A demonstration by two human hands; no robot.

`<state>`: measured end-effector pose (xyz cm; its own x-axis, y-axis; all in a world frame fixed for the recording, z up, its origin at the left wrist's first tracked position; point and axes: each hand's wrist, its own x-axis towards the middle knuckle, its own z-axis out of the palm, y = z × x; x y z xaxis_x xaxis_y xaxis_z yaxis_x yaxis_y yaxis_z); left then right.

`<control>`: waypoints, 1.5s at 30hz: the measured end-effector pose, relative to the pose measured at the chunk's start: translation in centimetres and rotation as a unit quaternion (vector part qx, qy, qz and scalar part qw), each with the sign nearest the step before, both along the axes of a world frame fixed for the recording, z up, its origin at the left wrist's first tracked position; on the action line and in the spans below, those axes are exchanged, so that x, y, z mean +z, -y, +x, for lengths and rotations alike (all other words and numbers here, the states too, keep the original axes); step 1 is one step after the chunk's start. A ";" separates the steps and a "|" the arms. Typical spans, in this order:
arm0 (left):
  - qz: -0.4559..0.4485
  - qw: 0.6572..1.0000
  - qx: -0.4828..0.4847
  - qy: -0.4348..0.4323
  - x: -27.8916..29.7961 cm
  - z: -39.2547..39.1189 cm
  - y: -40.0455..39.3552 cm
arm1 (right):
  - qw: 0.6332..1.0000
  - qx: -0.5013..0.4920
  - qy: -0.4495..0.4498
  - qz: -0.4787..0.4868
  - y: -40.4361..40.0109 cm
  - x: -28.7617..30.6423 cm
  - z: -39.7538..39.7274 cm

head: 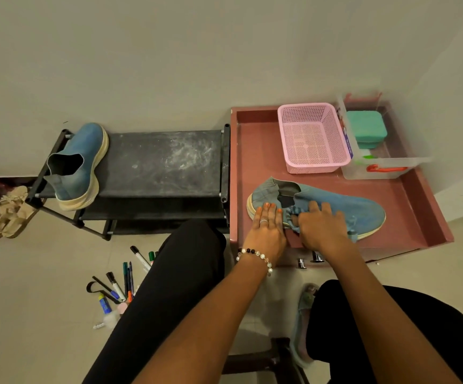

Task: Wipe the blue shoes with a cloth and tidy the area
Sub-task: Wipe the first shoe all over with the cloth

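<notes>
Probably soft, light blue knit shoe (335,205): your flat-fingered left hand (266,231) steadies its heel, right hand (321,227) bunches the striped blue cloth (294,214).

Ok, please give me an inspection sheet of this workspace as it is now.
Surface: reddish tray table, raised rim.
Job's things: one blue shoe lying on the table; second blue shoe on the dusty black rack; blue cloth against the shoe.
Clutter: markers and pens on the floor; beige sandals by the rack.
Hands: left hand flat on the heel; right hand grips the cloth.
Cables: nothing seen.
Surroundings: pink basket, clear box holding a green container, plain wall.
</notes>
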<state>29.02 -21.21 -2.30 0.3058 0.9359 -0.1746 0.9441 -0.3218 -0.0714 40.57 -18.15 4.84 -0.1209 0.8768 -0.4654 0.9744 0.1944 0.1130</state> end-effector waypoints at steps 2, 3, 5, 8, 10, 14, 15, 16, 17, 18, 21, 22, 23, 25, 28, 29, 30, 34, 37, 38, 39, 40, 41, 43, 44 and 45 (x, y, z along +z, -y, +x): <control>0.020 1.000 0.009 0.019 0.1 0.2 0.1 | 0.999 -0.019 0.022 -0.019 -0.1 0.7 0.3; 0.022 0.999 0.010 0.028 0.0 0.2 0.1 | 0.999 -0.020 0.032 -0.018 0.0 0.9 0.3; 0.024 0.999 0.010 0.036 0.0 0.1 0.0 | 0.999 -0.008 0.034 0.003 0.2 0.9 0.0; -0.020 1.000 0.008 0.019 0.7 -0.1 0.0 | 0.998 0.013 0.017 0.052 0.1 0.4 -0.6; -0.034 0.999 0.002 0.007 1.2 -0.1 -0.1 | 0.998 0.021 0.010 0.065 0.0 0.1 -0.5; -0.029 1.000 -0.008 0.006 1.5 0.0 0.1 | 0.999 0.006 0.001 0.054 0.3 -0.5 0.3; -0.028 1.000 -0.009 0.008 1.3 0.0 0.0 | 0.998 0.003 0.003 0.055 0.5 -0.6 0.3; -0.019 1.000 -0.005 0.017 0.9 0.0 0.0 | 0.998 0.005 0.006 0.059 0.6 -0.7 0.3; -0.003 1.000 -0.002 0.023 0.7 -0.1 -0.1 | 0.998 0.009 0.009 0.066 0.7 -0.7 0.2; 0.010 1.000 -0.002 0.024 0.5 -0.1 -0.1 | 0.997 0.012 0.011 0.071 0.6 -0.7 0.2; -0.030 0.999 -0.012 0.009 0.7 -0.3 -0.1 | 0.997 0.003 0.012 0.072 0.5 -0.7 0.1; -0.037 0.999 -0.011 0.007 0.9 -0.3 -0.1 | 0.998 -0.003 0.011 0.064 0.5 -0.7 0.1; -0.037 0.999 -0.008 0.005 1.1 -0.2 -0.1 | 0.999 -0.009 0.012 0.050 0.5 -0.6 0.1; -0.049 0.999 -0.002 0.011 1.2 0.0 0.0 | 0.999 -0.023 0.025 0.011 0.5 -0.1 0.4; -0.056 0.998 0.004 0.020 1.3 0.1 -0.1 | 0.998 -0.032 0.049 -0.018 0.6 0.5 1.1; -0.047 0.999 0.003 0.019 1.3 0.0 -0.2 | 0.998 -0.026 0.049 -0.015 0.5 0.5 1.1; -0.038 0.999 0.000 0.016 1.2 -0.1 -0.2 | 0.999 -0.016 0.045 -0.008 0.5 0.3 1.1; -0.038 0.999 -0.006 0.002 1.3 -0.4 0.0 | 0.998 0.036 0.012 0.042 0.0 -0.6 0.3; -0.041 0.999 -0.007 0.001 1.4 -0.4 0.0 | 0.998 0.034 0.005 0.054 0.2 -0.8 0.2; -0.039 0.999 -0.009 -0.004 1.4 -0.4 0.1 | 0.999 0.028 0.005 0.046 0.4 -0.7 0.4; -0.033 0.999 -0.010 -0.006 1.4 -0.3 0.2 | 0.999 0.018 0.008 0.034 0.6 -0.6 0.7; -0.026 1.000 -0.011 -0.011 1.4 -0.3 0.3 | 1.000 0.005 0.013 0.021 0.7 -0.4 1.0; -0.023 1.000 -0.010 -0.013 1.4 -0.3 0.4 | 1.000 -0.009 0.019 0.010 0.9 -0.2 1.3; -0.034 0.999 -0.007 -0.006 1.4 -0.2 0.4 | 0.999 -0.026 0.028 0.005 1.2 0.0 1.8; -0.038 0.999 -0.005 -0.003 1.4 -0.1 0.3 | 0.999 -0.025 0.029 0.007 1.3 0.0 1.8; -0.039 0.999 -0.003 0.001 1.4 -0.1 0.2 | 0.999 -0.018 0.027 0.012 1.3 -0.2 1.6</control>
<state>28.89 -21.46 -0.88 0.3116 0.9176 -0.2469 0.9423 -0.3318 -0.0438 42.22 -19.46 4.64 -0.0651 0.8908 -0.4497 0.9729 0.1569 0.1700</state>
